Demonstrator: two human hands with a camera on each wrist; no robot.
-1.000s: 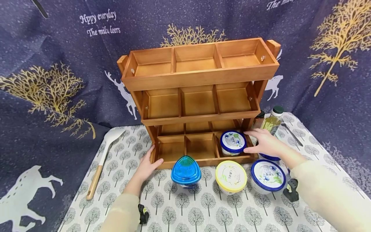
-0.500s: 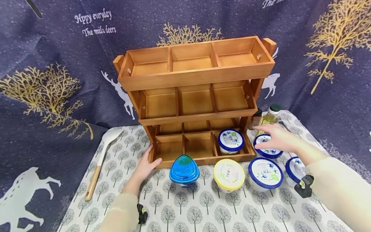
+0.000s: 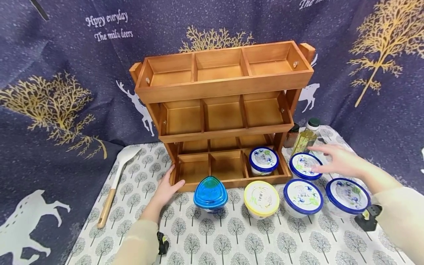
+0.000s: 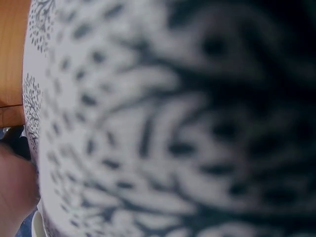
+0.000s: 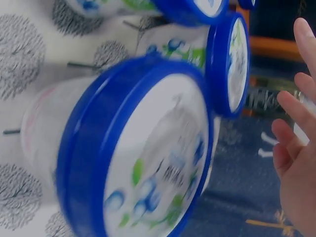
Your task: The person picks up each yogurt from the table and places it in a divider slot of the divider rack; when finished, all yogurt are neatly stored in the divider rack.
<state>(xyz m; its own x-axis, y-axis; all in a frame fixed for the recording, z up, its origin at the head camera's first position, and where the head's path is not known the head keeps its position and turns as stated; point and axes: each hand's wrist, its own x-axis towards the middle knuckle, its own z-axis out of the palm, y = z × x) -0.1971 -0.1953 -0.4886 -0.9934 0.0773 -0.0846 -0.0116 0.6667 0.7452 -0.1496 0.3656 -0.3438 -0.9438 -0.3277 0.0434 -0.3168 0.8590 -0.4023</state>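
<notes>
My left hand (image 3: 164,188) rests against the lower left corner of a wooden tiered rack (image 3: 225,87), fingers along its side and thumb at the front board. My right hand (image 3: 342,162) hovers with spread fingers over a blue-lidded tub (image 3: 302,165) beside the rack and holds nothing; the right wrist view shows those fingers apart from the lids. One blue-lidded tub (image 3: 264,159) sits in the right compartment of the bottom tier. Two more, a front tub (image 3: 303,197) and a right tub (image 3: 347,195), stand on the cloth. The left wrist view is mostly blurred cloth.
A yellow-lidded tub (image 3: 261,198) and a blue triangular-lidded container (image 3: 210,194) stand before the rack. A white spatula with a wooden handle (image 3: 107,208) lies at the left. An oil bottle (image 3: 305,136) and a dark-capped jar (image 3: 292,136) stand at the back right.
My right hand has moved right, away from the tub in the bottom tier, to over the tub outside the rack. That tub in the rack stays put. My left hand stays at the rack's corner.
</notes>
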